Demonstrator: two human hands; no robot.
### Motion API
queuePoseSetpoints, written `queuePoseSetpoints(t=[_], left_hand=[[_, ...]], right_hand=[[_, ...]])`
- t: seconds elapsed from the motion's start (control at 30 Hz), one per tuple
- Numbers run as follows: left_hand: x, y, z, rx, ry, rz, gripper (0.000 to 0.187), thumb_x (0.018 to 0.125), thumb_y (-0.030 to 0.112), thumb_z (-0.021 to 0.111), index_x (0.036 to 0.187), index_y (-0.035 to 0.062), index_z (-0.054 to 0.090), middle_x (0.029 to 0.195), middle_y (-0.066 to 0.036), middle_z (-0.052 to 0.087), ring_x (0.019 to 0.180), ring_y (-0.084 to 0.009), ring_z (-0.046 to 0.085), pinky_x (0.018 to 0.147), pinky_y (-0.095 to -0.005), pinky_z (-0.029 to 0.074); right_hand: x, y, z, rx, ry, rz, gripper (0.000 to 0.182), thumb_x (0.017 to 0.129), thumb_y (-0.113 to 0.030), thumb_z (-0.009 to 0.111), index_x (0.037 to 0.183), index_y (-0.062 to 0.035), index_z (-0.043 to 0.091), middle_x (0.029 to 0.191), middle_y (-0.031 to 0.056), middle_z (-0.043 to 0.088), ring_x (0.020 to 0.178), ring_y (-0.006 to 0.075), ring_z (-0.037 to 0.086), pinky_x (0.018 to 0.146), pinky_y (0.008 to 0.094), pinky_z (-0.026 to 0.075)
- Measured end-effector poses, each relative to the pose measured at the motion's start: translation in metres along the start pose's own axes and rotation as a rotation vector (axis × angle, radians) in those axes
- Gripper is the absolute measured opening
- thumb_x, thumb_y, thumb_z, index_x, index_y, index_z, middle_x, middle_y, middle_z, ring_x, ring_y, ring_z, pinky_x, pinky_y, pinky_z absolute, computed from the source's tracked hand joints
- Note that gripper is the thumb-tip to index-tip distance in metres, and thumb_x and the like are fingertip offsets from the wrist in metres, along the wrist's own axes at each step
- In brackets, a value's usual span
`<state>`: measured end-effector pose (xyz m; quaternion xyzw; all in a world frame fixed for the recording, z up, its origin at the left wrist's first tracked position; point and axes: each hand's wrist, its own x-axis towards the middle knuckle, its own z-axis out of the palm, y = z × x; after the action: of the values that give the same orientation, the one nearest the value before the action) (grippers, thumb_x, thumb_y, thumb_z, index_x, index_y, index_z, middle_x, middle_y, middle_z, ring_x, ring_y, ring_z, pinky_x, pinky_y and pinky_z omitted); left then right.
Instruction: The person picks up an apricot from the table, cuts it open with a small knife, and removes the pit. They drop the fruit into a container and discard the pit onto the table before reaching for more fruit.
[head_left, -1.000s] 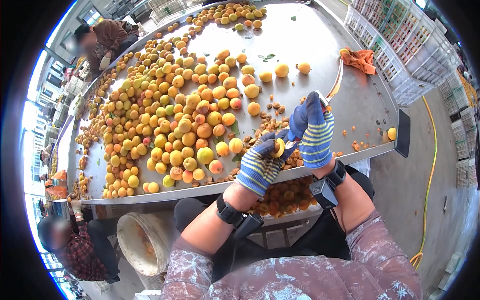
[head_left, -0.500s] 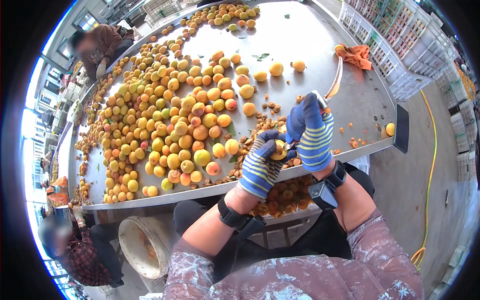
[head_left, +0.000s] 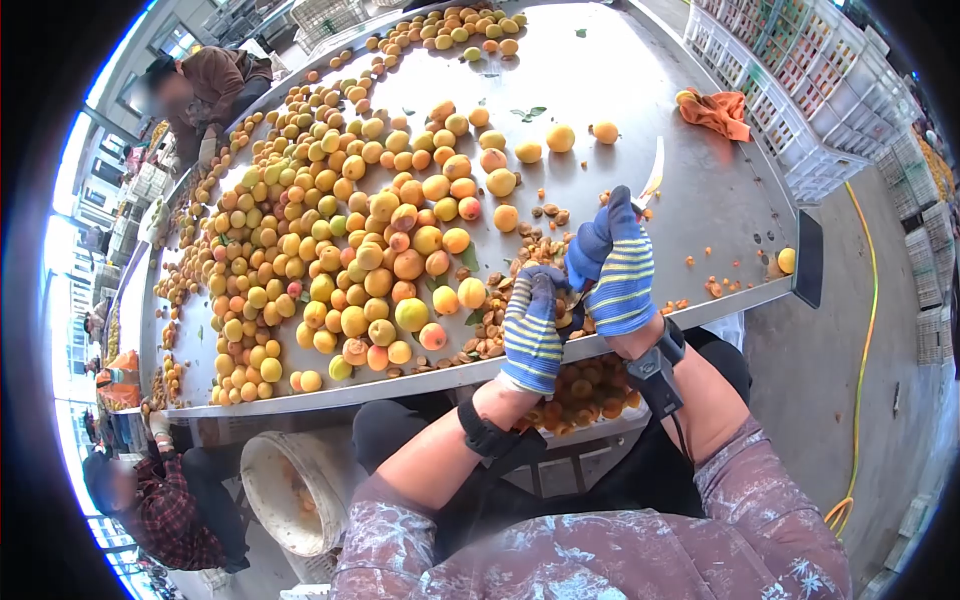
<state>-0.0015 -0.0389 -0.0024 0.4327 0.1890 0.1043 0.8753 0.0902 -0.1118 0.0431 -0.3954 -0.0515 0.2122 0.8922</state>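
My right hand (head_left: 615,265), in a blue striped glove, is closed around a knife with a curved blade (head_left: 655,172) pointing up and away from me. My left hand (head_left: 533,328), gloved alike, is closed right beside it, above the table's near edge. Whatever lies in its fingers is hidden. Brown apricot pits (head_left: 495,318) are heaped just left of and beyond my hands. Many whole apricots (head_left: 380,260) spread over the metal table (head_left: 700,205) to the left. Below the edge, under my hands, sits a container of apricot pieces (head_left: 590,385).
An orange cloth (head_left: 715,113) lies at the table's far right. White plastic crates (head_left: 800,90) are stacked beyond it. A white bucket (head_left: 295,490) stands at lower left. One person (head_left: 205,85) works at the far left, another (head_left: 165,505) nearer. A yellow hose (head_left: 865,330) runs along the floor.
The apricot visible in my left fingers half a second ago is now out of sight. My left hand has turned back-up, and the knife in my right hand has shifted slightly left and down.
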Motion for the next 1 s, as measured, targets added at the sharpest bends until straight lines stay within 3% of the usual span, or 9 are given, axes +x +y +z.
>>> queuePoseSetpoints(t=[0.07,0.27,0.37,0.53,0.73,0.8,0.83,0.93,1.0], left_hand=[[0.002,-0.005,-0.001,0.264,0.081,0.219,0.022,0.100,0.030,0.046,0.100,0.0118,0.058,0.082,0.005,0.054,0.072,-0.0022,0.046,0.067,-0.0180,0.042],[0.002,-0.008,-0.003,0.281,0.092,0.197,0.032,0.101,0.036,0.043,0.099,0.0079,0.058,0.088,0.002,0.057,0.082,-0.0059,0.049,0.076,-0.0229,0.043],[0.003,-0.007,-0.005,0.379,0.016,0.355,0.039,0.101,0.041,0.040,0.099,0.0062,0.058,0.094,-0.001,0.058,0.089,-0.0082,0.050,0.083,-0.0260,0.042],[0.004,-0.005,-0.003,0.396,0.004,0.345,0.046,0.101,0.047,0.036,0.100,0.0057,0.057,0.096,-0.001,0.057,0.088,-0.0087,0.049,0.086,-0.0264,0.040],[0.003,-0.007,-0.001,0.550,-0.037,0.499,0.045,0.101,0.047,0.037,0.105,0.0051,0.054,0.096,-0.002,0.055,0.087,-0.0086,0.049,0.082,-0.0261,0.041],[-0.008,-0.003,0.005,0.498,-0.069,0.325,0.034,0.099,0.037,0.047,0.113,0.0056,0.051,0.100,-0.002,0.054,0.086,-0.0087,0.049,0.078,-0.0248,0.043],[-0.002,-0.006,0.006,0.538,-0.064,0.407,0.029,0.095,0.022,0.055,0.118,0.0068,0.048,0.104,-0.002,0.054,0.087,-0.0085,0.051,0.075,-0.0229,0.046],[0.001,-0.002,0.002,0.322,-0.172,0.190,0.031,0.092,0.013,0.058,0.120,0.0076,0.047,0.107,-0.003,0.055,0.088,-0.0082,0.055,0.076,-0.0223,0.048],[0.004,0.006,0.000,0.330,-0.191,0.179,0.033,0.092,0.013,0.058,0.123,0.0069,0.048,0.108,-0.004,0.056,0.089,-0.0083,0.057,0.075,-0.0228,0.050]], right_hand=[[0.001,0.005,-0.004,0.116,0.017,0.062,0.047,0.097,-0.049,0.046,0.062,-0.0219,0.031,0.052,-0.0081,0.022,0.043,0.0068,0.026,0.040,0.0256,0.025],[-0.001,0.006,-0.005,0.220,0.152,0.215,0.052,0.097,-0.048,0.046,0.057,-0.0221,0.026,0.053,-0.0086,0.021,0.044,0.0074,0.024,0.042,0.0262,0.021],[0.000,0.009,-0.009,0.307,0.150,0.243,0.049,0.097,-0.049,0.046,0.061,-0.0220,0.028,0.054,-0.0073,0.020,0.044,0.0093,0.022,0.043,0.0277,0.022],[0.001,0.010,-0.008,0.379,0.200,0.275,0.050,0.096,-0.050,0.047,0.061,-0.0216,0.027,0.054,-0.0069,0.019,0.045,0.0098,0.022,0.044,0.0288,0.023],[0.005,0.014,-0.015,0.348,0.226,0.262,0.049,0.096,-0.049,0.047,0.061,-0.0213,0.028,0.054,-0.0065,0.020,0.044,0.0106,0.023,0.044,0.0306,0.024],[0.006,0.010,-0.013,0.320,0.252,0.273,0.049,0.096,-0.049,0.047,0.061,-0.0211,0.028,0.054,-0.0062,0.021,0.044,0.0108,0.024,0.044,0.0305,0.025],[0.006,0.008,-0.012,0.291,0.281,0.286,0.049,0.096,-0.049,0.048,0.061,-0.0208,0.028,0.054,-0.0060,0.022,0.044,0.0111,0.024,0.044,0.0304,0.026],[0.006,-0.001,-0.008,0.265,0.284,0.222,0.048,0.096,-0.049,0.048,0.062,-0.0201,0.030,0.054,-0.0059,0.022,0.045,0.0110,0.026,0.045,0.0297,0.027],[0.008,-0.009,-0.006,0.229,0.347,0.186,0.046,0.096,-0.048,0.048,0.064,-0.0200,0.031,0.055,-0.0061,0.022,0.046,0.0107,0.026,0.046,0.0291,0.029]])
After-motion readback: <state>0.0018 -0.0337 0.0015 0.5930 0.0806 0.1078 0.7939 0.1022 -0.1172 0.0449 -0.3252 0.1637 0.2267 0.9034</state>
